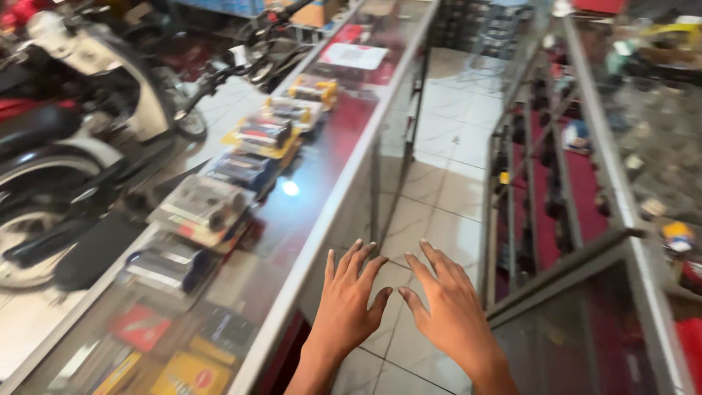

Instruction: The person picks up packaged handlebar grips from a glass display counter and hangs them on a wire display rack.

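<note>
counter point(344, 183) left, shelving point(585, 241) right, perhaps motorcycle point(66, 146) beyond

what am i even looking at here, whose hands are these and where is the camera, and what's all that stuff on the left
There is no machine here. One camera sits on a person's head and looks down, so the two bare hands at the bottom are that person's own. The left hand and right hand are stretched out in front with fingers spread. Both are empty and touch nothing; they hover over the pale tiled floor of a narrow aisle.

On the left runs a long glass display counter. Along its top lies a row of packaged parts, blurred, in yellow, blue and grey packs. Beyond the counter stand motorcycles. On the right is another glass case with red-lined shelves holding small dark items, too blurred to identify.
</note>
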